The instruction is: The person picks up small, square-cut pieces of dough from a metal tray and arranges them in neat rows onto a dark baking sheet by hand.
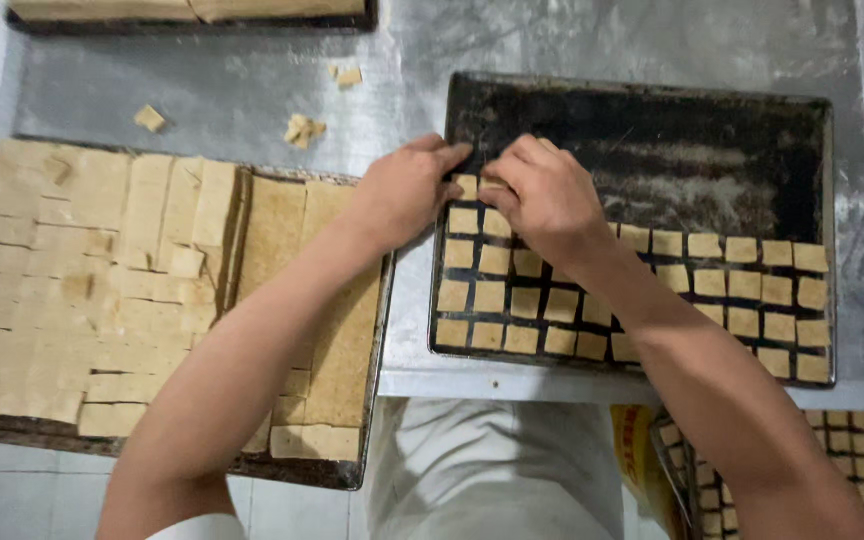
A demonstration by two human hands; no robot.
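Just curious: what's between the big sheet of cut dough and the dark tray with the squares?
In the head view, only a bare strip of metal table, crossed by the left hand.

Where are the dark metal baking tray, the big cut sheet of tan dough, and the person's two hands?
Dark metal baking tray (712, 140), head view, bare upper floor.
Cut sheet of tan dough (82, 270), head view, middle squares.
Left hand (402, 192), head view, back.
Right hand (542, 195), head view, back.

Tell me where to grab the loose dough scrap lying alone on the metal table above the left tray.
Pinch the dough scrap by two opposite side edges, coming straight down from above. It lies flat and alone on the metal table, with bare surface around it, so fingertips probably fit either side.
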